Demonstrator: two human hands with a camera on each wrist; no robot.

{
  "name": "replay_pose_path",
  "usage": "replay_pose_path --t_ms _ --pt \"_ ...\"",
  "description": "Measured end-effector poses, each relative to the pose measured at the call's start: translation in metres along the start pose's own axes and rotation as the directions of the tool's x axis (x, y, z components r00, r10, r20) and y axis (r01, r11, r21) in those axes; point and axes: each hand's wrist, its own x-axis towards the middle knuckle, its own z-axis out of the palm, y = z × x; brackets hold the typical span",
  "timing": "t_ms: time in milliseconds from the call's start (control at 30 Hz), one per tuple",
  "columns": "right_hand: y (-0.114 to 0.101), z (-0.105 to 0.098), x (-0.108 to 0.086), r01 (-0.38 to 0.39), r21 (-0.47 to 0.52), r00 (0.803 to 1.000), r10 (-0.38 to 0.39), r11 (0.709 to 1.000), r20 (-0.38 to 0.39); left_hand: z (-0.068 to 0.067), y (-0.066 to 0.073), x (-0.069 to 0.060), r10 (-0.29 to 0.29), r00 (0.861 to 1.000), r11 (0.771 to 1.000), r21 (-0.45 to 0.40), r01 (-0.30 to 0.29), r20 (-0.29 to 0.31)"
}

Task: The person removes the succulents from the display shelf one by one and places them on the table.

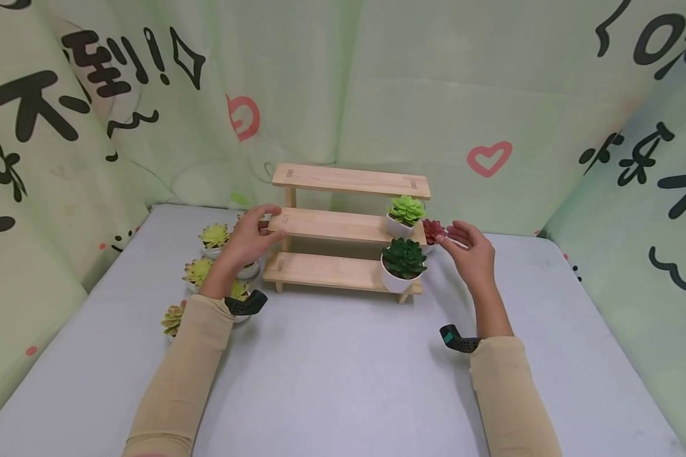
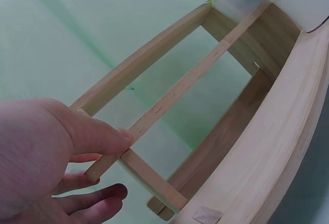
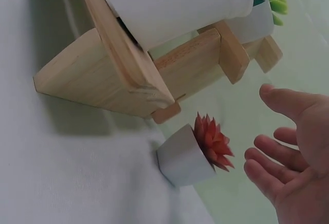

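A three-tier wooden plant stand [image 1: 331,269] stands on the table. My left hand [image 1: 251,236] pinches the left end of its middle board [image 2: 177,93], thumb on top and fingers below. Beside the stand's right end, a red succulent [image 3: 212,142] in a white pot [image 3: 185,157] stands on the table. My right hand [image 3: 295,152] is near it, fingers spread and apart from the plant. A bright green succulent [image 1: 407,209] sits on the right of the middle tier. Below it, a dark green succulent [image 1: 403,257] in a white pot occupies the right of the bottom tier.
Several potted succulents, among them a yellow-green one [image 1: 214,235] and a reddish-green one [image 1: 173,318], stand on the table at the left, partly hidden by my left arm. A pale green curtain [image 1: 411,120] with printed writing hangs behind the white table [image 1: 343,381].
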Motion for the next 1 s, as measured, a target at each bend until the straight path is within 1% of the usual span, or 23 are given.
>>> replay_pose_path --t_ms 167,433,567,767,1000 --pt "-0.008 0.001 -0.005 -0.014 0.014 1.000 0.014 1.000 0.009 0.000 0.000 0.000 0.003 1.000 1.000 0.010 -0.003 -0.003" --pt "-0.016 0.003 -0.011 -0.001 0.042 1.000 0.000 0.999 0.013 0.002 0.002 0.001 -0.004 1.000 1.000 -0.001 0.004 0.000" --pt "-0.019 0.003 -0.013 0.014 0.041 1.000 -0.015 0.999 0.021 0.003 0.003 0.001 -0.001 1.000 1.000 -0.003 0.001 -0.003" --pt "-0.027 0.001 -0.013 0.063 0.038 0.998 -0.063 0.997 0.021 0.003 0.002 0.001 -0.006 1.000 1.000 -0.004 0.006 -0.008" --pt "-0.033 0.003 -0.015 0.088 0.066 0.995 -0.090 0.994 0.028 0.002 0.000 0.000 -0.013 1.000 1.000 0.002 0.013 -0.008"
